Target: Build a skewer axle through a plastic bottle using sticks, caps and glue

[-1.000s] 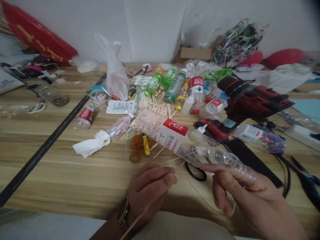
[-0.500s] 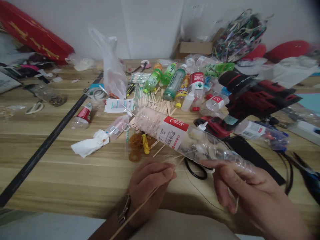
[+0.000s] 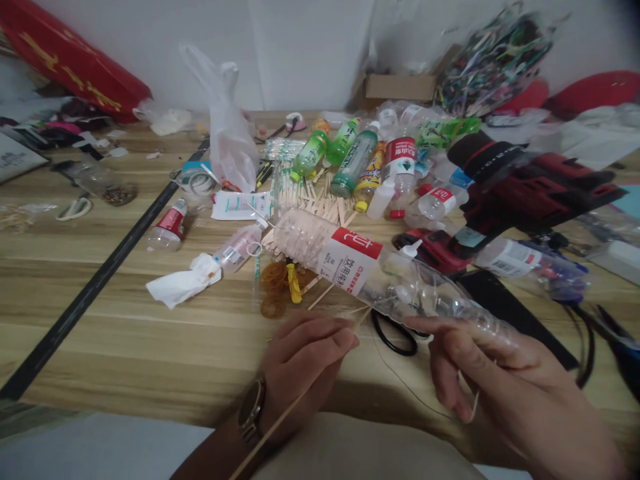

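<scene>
A clear plastic bottle [image 3: 356, 261] with a red and white label lies slantwise above the table's front part. My right hand [image 3: 500, 380] is closed around its lower right end, and a thin stick also shows by those fingers. In my left hand [image 3: 310, 367] a long thin wooden stick [image 3: 280, 423] is pinched between thumb and fingers. Its upper tip meets the bottle's near side, below the label; whether it passes through the wall I cannot tell. Another thin stick [image 3: 257, 213] juts from the bottle's far left end.
A red and black power drill [image 3: 530, 200] stands at the right. Behind the held bottle lie a pile of flat wooden sticks [image 3: 320, 200], several bottles and a white plastic bag [image 3: 230, 140]. Rubber bands [image 3: 274, 287], a tissue [image 3: 183, 280] and black-handled scissors [image 3: 395, 337] are nearby.
The view has shifted slightly, so the background sits a little further right and higher. Both hands keep their holds on stick and bottle, with hardly any movement.
</scene>
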Demonstrator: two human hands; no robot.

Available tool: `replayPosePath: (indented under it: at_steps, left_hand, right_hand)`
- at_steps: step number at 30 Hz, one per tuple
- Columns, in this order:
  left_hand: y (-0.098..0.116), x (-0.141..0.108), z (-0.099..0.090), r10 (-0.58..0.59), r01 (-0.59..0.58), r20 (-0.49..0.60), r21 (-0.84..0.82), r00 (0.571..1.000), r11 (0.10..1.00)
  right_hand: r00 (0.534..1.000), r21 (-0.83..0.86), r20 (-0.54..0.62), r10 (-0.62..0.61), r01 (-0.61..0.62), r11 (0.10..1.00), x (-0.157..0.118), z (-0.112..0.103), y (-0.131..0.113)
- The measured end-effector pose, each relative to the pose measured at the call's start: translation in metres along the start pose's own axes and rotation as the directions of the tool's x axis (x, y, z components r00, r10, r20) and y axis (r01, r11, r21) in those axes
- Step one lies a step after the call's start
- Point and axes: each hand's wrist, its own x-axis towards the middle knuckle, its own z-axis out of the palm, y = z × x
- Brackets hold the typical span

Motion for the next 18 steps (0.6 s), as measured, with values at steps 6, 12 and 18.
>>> replayPosePath:
  at_steps: [6,12,18]
  left_hand:
    - [0.0,-0.007,0.008,-0.286,0.271,-0.064,-0.179,0.956,0.946]
    - [0.006,-0.002,0.023,-0.687,0.514,-0.09,-0.595,0.721,0.617]
    - [0.013,0.014,0.028,-0.888,0.598,0.149,-0.785,0.435,0.162]
  right_hand:
    - [1.0,0.012,-0.01,-0.008,0.008,1.0,-0.001,0.005,-0.006]
    - [0.994,0.012,-0.103,0.029,-0.028,1.0,-0.007,0.015,-0.013]
    - [0.992,0.007,-0.095,-0.079,0.08,0.997,-0.006,0.019,-0.007]
